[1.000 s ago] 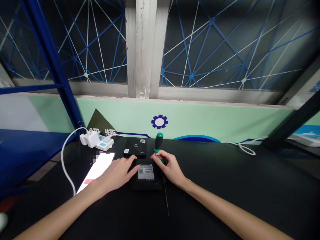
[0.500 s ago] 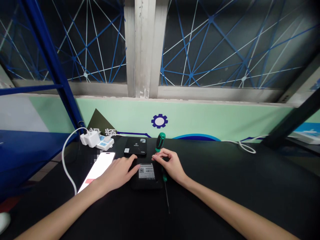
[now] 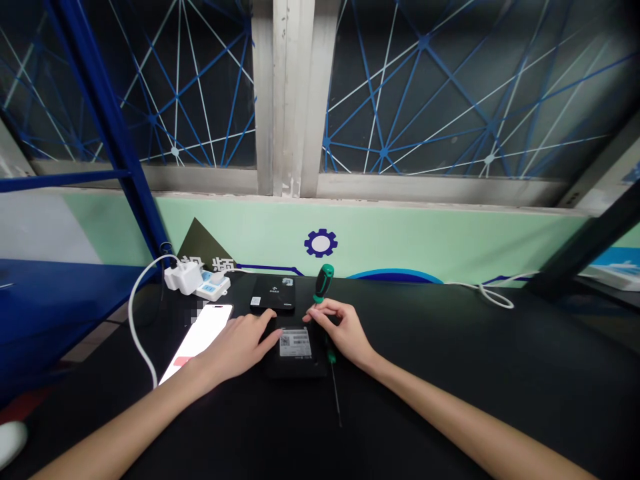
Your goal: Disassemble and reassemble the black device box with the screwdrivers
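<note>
Right hand (image 3: 345, 330) pinches raised screwdriver (image 3: 324, 283), now leaning further right; left hand (image 3: 244, 343), fingers spread, rests on nearer black box (image 3: 296, 368); work seems unfinished.

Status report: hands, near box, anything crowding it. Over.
Left hand at left edge of near box. Box lying flat. Right hand pinching screwdriver, tilted. Second screwdriver lying close along box's right side.
</note>
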`<act>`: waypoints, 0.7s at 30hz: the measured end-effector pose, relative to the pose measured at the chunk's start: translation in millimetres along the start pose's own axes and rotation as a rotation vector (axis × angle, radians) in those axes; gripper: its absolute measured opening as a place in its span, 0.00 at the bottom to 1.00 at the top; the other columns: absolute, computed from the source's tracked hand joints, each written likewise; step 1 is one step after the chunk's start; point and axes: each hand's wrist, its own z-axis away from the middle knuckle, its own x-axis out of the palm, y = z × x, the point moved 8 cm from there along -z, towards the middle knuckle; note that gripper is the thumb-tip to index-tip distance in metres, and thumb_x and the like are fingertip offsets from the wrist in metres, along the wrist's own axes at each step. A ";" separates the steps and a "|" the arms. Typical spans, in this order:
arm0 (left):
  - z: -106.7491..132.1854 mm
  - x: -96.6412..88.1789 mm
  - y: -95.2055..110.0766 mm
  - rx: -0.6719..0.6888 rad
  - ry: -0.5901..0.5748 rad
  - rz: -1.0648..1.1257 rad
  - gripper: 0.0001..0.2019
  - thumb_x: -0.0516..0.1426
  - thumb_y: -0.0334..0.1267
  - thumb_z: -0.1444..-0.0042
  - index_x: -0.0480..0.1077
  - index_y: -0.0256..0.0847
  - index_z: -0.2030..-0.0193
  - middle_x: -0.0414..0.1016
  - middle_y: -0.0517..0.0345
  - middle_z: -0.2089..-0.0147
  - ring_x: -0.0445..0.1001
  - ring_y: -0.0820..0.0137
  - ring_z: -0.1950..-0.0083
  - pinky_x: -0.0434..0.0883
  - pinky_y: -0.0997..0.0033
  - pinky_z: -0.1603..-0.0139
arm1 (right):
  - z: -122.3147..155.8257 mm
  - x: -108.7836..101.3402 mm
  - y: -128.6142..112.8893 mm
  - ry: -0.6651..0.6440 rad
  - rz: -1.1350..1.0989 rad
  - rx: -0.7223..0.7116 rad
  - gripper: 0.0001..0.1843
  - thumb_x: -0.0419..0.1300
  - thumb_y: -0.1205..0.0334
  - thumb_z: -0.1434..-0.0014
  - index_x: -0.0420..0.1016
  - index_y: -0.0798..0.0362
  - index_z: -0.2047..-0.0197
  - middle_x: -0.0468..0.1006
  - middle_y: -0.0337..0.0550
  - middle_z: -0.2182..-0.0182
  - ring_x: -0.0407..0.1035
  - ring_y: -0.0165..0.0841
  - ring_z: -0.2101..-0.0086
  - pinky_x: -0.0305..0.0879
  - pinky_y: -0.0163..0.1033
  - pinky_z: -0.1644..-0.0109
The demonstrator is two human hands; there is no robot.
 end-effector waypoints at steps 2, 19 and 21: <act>0.2 -0.6 0.5 -0.001 -0.002 0.001 0.21 0.42 0.51 0.30 0.66 0.43 0.43 0.79 0.51 0.62 0.80 0.54 0.61 0.68 0.65 0.65 | 0.2 1.2 -2.0 -0.011 0.001 -0.010 0.17 0.61 0.47 0.37 0.75 0.51 0.69 0.85 0.46 0.69 0.79 0.40 0.64 0.70 0.44 0.53; 0.2 0.4 0.2 0.005 0.002 0.001 0.22 0.42 0.51 0.30 0.66 0.42 0.43 0.78 0.53 0.66 0.79 0.55 0.62 0.68 0.64 0.65 | 0.7 -4.2 1.1 0.057 0.185 -0.093 0.16 0.61 0.49 0.37 0.79 0.51 0.70 0.80 0.43 0.71 0.73 0.39 0.67 0.67 0.42 0.58; 0.2 0.1 0.3 0.004 0.003 -0.004 0.22 0.42 0.51 0.30 0.66 0.42 0.43 0.78 0.52 0.66 0.79 0.54 0.61 0.68 0.64 0.64 | 0.7 -5.0 2.6 0.072 0.145 -0.071 0.15 0.63 0.48 0.39 0.79 0.51 0.69 0.80 0.42 0.71 0.73 0.38 0.68 0.68 0.41 0.61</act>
